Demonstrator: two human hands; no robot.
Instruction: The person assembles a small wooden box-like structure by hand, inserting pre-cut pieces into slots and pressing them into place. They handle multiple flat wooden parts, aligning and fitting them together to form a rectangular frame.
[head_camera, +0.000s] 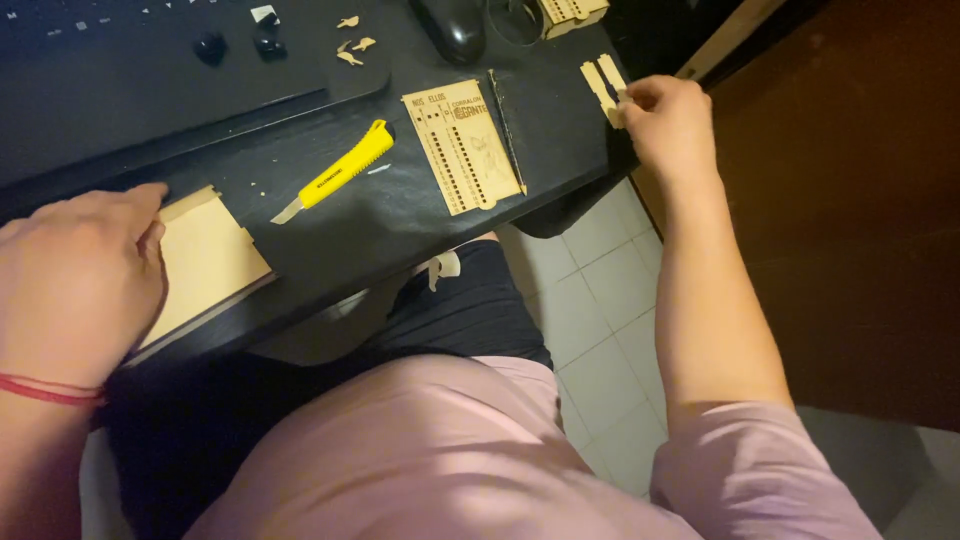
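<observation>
Head view looks down on a black table (400, 215) whose front edge runs from lower left to upper right, with the person's lap in dark trousers and a pink shirt below it, and pale floor tiles (600, 330) to the right. A dark keyboard (120, 70) fills the table's far left corner. A black computer mouse (452, 27) lies at the far edge, near the middle.

The left hand (75, 275) lies flat, fingers together, on a plain plywood sheet (205, 260) at the table's near left edge; the sheet's long side runs along that edge, and the hand covers its left part. A red cord circles that wrist.

Near the middle lies a laser-cut plywood panel (462, 145) with rows of small holes, its long axis pointing away from the person and leaning slightly left. A thin dark strip (507, 130) lies just beside its right edge, parallel to it.

A yellow utility knife (340, 172) lies between the sheet and the panel, apart from both, its blade tip toward the lower left and its handle toward the upper right.

The right hand (668, 120), at the table's far right corner, pinches two small plywood strips (603, 85) between thumb and fingertips; the strips lie side by side, their long axes pointing up and left.

Small wood offcuts (352, 50) lie scattered near the keyboard.
</observation>
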